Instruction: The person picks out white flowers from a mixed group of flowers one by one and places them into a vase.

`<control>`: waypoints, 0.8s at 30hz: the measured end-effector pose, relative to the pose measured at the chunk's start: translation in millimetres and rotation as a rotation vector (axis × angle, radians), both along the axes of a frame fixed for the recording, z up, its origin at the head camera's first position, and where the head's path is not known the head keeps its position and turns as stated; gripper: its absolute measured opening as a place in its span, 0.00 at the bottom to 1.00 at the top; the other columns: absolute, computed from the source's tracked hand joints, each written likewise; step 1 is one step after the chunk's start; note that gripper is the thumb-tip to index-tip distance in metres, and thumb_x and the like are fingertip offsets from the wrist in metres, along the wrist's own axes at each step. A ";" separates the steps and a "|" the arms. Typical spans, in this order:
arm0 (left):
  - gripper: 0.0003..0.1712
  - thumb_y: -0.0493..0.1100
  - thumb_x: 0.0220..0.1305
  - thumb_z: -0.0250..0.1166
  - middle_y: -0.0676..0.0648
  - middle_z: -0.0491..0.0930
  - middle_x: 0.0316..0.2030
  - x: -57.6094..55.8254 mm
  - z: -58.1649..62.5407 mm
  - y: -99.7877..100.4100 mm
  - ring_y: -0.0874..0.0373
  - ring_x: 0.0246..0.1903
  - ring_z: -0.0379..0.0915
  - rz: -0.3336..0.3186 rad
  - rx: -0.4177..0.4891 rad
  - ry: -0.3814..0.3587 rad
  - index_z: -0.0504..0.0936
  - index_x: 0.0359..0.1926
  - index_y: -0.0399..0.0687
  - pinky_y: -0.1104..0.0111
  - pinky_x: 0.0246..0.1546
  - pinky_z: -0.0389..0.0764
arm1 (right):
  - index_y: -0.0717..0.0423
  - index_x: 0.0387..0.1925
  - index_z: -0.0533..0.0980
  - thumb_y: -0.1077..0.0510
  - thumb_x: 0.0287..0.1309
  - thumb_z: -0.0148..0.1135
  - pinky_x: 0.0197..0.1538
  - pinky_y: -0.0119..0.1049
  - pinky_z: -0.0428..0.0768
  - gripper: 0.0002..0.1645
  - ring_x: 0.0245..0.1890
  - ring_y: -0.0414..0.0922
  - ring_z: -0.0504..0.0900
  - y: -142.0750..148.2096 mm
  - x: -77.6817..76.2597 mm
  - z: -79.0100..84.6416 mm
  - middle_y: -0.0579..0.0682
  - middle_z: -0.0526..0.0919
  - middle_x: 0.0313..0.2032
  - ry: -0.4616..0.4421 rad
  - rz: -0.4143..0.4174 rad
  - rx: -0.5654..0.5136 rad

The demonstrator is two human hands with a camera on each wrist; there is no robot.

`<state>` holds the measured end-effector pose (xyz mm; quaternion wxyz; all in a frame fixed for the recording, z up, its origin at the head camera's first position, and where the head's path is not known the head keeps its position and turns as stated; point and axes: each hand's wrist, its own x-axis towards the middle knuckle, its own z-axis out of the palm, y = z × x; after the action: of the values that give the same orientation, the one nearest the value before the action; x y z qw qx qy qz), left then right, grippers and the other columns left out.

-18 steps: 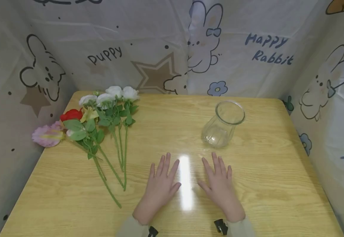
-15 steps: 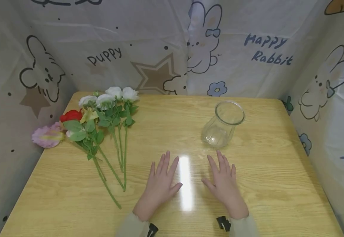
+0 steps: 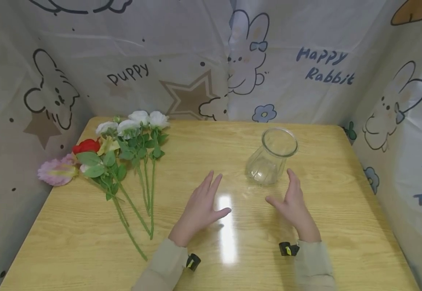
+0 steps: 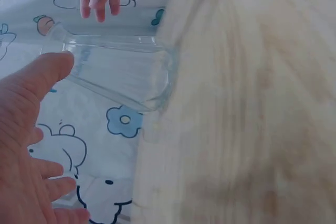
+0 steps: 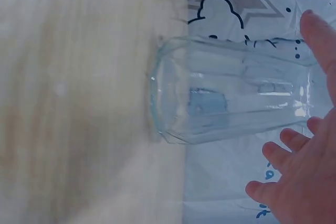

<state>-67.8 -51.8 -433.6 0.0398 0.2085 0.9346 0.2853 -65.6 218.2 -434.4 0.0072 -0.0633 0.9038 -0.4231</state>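
Note:
A clear glass vase [image 3: 267, 163] with a wide round rim stands upright on the wooden table [image 3: 211, 153], right of centre. My left hand [image 3: 203, 206] hovers to the left and in front of it, thumb spread from the fingers, holding nothing. Close to the vase's front right side is my right hand [image 3: 294, 202], its thumb and fingers apart and nothing in them. In the left wrist view the vase [image 4: 118, 69] appears beyond my left thumb, with the right hand's fingers past it. From the right wrist, the vase [image 5: 231, 90] shows near my spread fingers, seemingly apart from them.
Artificial flowers lie on the table's left side: several white roses [image 3: 138, 121], a red flower [image 3: 86, 146], a yellow one [image 3: 108, 145] and a pink-purple one [image 3: 58, 170]. Their green stems [image 3: 134, 214] point toward the front. A printed cloth [image 3: 182, 52] surrounds the table's back and sides.
Both hands have lifted off their flat pose over the table and turned with thumbs inward. The right hand has moved forward and right, closer to the vase. Flowers and vase stay put.

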 end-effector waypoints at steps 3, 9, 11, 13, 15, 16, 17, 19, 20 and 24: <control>0.52 0.60 0.52 0.64 0.38 0.42 0.69 -10.5 2.8 7.4 0.44 0.66 0.45 -0.001 0.069 -0.042 0.47 0.70 0.47 0.48 0.60 0.56 | 0.62 0.67 0.30 0.57 0.51 0.66 0.60 0.65 0.46 0.61 0.65 0.65 0.37 6.4 -11.5 6.3 0.69 0.36 0.65 -0.003 -0.001 -0.063; 0.52 0.56 0.53 0.66 0.40 0.43 0.69 -33.4 -2.7 21.7 0.45 0.66 0.44 0.011 0.221 -0.114 0.45 0.70 0.48 0.47 0.59 0.56 | 0.65 0.66 0.31 0.64 0.44 0.70 0.61 0.65 0.43 0.64 0.65 0.64 0.36 14.9 -36.9 13.3 0.68 0.34 0.65 0.056 -0.029 -0.166; 0.52 0.54 0.52 0.66 0.41 0.44 0.69 -41.4 -4.6 26.4 0.46 0.66 0.44 0.014 0.278 -0.119 0.46 0.70 0.47 0.49 0.60 0.56 | 0.63 0.67 0.32 0.63 0.42 0.71 0.61 0.65 0.42 0.65 0.66 0.63 0.36 17.2 -44.7 14.8 0.67 0.35 0.66 0.043 -0.051 -0.198; 0.51 0.52 0.52 0.67 0.40 0.46 0.69 -50.0 -6.6 31.8 0.47 0.66 0.43 0.002 0.327 -0.110 0.47 0.70 0.45 0.50 0.61 0.55 | 0.62 0.67 0.34 0.64 0.40 0.72 0.62 0.64 0.41 0.65 0.66 0.61 0.37 20.3 -52.3 15.1 0.65 0.36 0.66 0.051 -0.060 -0.209; 0.51 0.50 0.52 0.67 0.40 0.46 0.68 -57.6 -6.6 38.3 0.47 0.66 0.44 -0.008 0.361 -0.113 0.48 0.69 0.44 0.51 0.61 0.55 | 0.61 0.67 0.36 0.65 0.38 0.72 0.62 0.63 0.41 0.65 0.66 0.61 0.38 23.3 -59.0 16.0 0.65 0.38 0.66 0.061 -0.065 -0.211; 0.51 0.50 0.52 0.67 0.40 0.47 0.68 -61.2 -6.3 42.0 0.47 0.66 0.44 -0.011 0.376 -0.122 0.48 0.69 0.44 0.52 0.61 0.55 | 0.61 0.67 0.37 0.66 0.38 0.72 0.62 0.64 0.40 0.64 0.66 0.60 0.38 24.9 -62.3 16.6 0.65 0.39 0.66 0.066 -0.063 -0.212; 0.51 0.49 0.52 0.68 0.40 0.47 0.68 -64.8 -5.9 45.8 0.47 0.66 0.44 -0.015 0.391 -0.130 0.47 0.70 0.44 0.52 0.61 0.55 | 0.61 0.67 0.37 0.66 0.38 0.72 0.62 0.63 0.40 0.64 0.66 0.60 0.38 26.6 -65.4 16.7 0.65 0.40 0.66 0.071 -0.060 -0.210; 0.52 0.47 0.52 0.68 0.41 0.46 0.69 -70.9 -4.4 54.1 0.47 0.66 0.44 -0.016 0.426 -0.158 0.45 0.70 0.45 0.53 0.62 0.55 | 0.60 0.68 0.37 0.66 0.38 0.72 0.61 0.64 0.39 0.64 0.67 0.60 0.37 29.4 -70.6 19.4 0.64 0.39 0.67 0.064 -0.051 -0.206; 0.53 0.47 0.52 0.68 0.42 0.46 0.69 -73.6 -2.7 58.5 0.47 0.66 0.44 -0.015 0.440 -0.171 0.44 0.70 0.46 0.53 0.62 0.55 | 0.60 0.68 0.36 0.66 0.38 0.71 0.61 0.64 0.39 0.65 0.67 0.60 0.37 30.9 -73.2 20.6 0.64 0.39 0.67 0.058 -0.046 -0.204; 0.57 0.47 0.51 0.69 0.43 0.44 0.69 -83.6 4.4 76.0 0.47 0.67 0.43 -0.014 0.496 -0.191 0.39 0.71 0.46 0.54 0.62 0.53 | 0.59 0.69 0.35 0.65 0.40 0.71 0.60 0.66 0.40 0.65 0.67 0.60 0.36 37.2 -82.8 24.4 0.63 0.37 0.68 0.023 -0.026 -0.190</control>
<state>-151.4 24.2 -429.2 0.0773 0.1903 0.8268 0.5236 -148.4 255.4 -410.1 -0.0148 -0.0570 0.8604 -0.5062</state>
